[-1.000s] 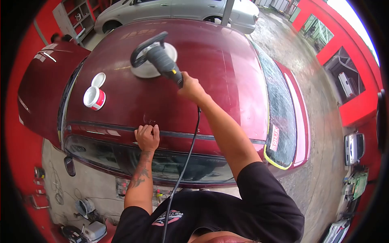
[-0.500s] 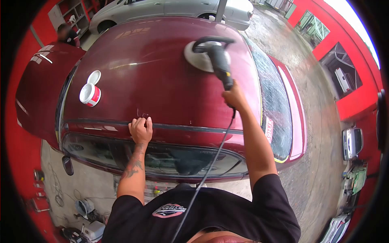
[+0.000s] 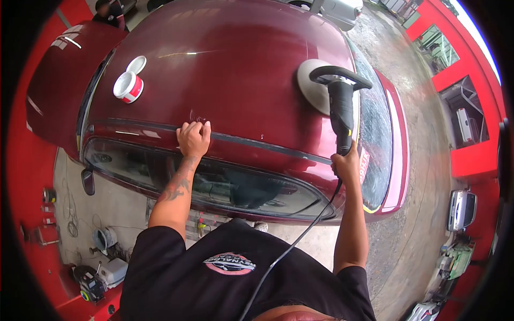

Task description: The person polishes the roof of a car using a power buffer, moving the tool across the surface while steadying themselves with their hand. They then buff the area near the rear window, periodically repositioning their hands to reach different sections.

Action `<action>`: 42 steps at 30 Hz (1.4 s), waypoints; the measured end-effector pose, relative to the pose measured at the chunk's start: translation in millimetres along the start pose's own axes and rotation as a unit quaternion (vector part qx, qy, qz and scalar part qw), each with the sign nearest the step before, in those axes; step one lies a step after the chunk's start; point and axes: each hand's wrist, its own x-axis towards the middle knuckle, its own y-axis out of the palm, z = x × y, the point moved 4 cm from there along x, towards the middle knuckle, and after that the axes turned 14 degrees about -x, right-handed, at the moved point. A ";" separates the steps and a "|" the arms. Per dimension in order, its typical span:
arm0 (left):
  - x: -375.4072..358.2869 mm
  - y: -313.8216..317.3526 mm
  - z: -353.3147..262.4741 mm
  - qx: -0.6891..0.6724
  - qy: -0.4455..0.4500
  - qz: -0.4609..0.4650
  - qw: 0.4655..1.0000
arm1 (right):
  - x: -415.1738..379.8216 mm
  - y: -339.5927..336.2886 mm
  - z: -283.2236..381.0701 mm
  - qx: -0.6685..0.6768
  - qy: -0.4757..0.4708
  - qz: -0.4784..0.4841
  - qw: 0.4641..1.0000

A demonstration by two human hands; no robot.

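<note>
My right hand (image 3: 347, 162) is wrapped round the rear handle of a black polisher (image 3: 340, 109) with a hoop-shaped front handle. Its round white pad (image 3: 315, 85) meets the maroon car roof (image 3: 230, 80) near the rear windshield. A power cord (image 3: 292, 243) runs from the polisher down across my black shirt. At the near edge of the roof, my left hand (image 3: 194, 139) rests with its fingers curled in; I see nothing in it. A small white smear lies just beyond its knuckles. On the roof to the left stands an uncovered white-and-red tub (image 3: 128, 88) with its lid (image 3: 137, 65) beside it.
Another person (image 3: 110, 13) is beyond the hood (image 3: 67, 80) at upper left. A side mirror (image 3: 88, 182) sticks out at the near left. Machines and a bucket (image 3: 105, 238) are on the floor at lower left. A silver car (image 3: 340, 12) is parked behind.
The polisher and my right hand have moved right and nearer to me, towards the rear windshield. My left hand stays at the roof edge. The camera view has shifted.
</note>
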 end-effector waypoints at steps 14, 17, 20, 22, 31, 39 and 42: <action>36.2 -5.8 15.4 -0.547 -0.133 -0.107 0.820 | -131.8 115.7 119.1 -0.053 -0.197 0.042 0.978; 81.9 -49.2 -1.3 -0.560 -0.109 -0.035 0.820 | -154.1 147.1 135.6 -0.063 -0.159 0.083 0.982; 105.0 -61.1 37.6 -0.520 -0.097 0.026 0.848 | -179.5 179.5 149.8 -0.059 -0.191 0.099 0.975; 106.2 -75.3 65.2 -0.488 -0.130 0.079 0.859 | -194.8 196.2 161.1 -0.088 -0.193 0.106 0.972; 98.1 -94.8 114.9 -0.567 -0.179 0.133 0.793 | -225.0 270.2 162.7 -0.044 -0.218 0.097 0.970; 98.4 -62.3 35.3 -0.492 -0.053 0.247 0.833 | -246.8 271.1 106.4 0.067 -0.182 -0.013 0.981; 100.5 -37.4 -29.2 -0.462 -0.009 0.295 0.836 | -239.6 260.5 75.8 0.095 -0.121 -0.037 0.987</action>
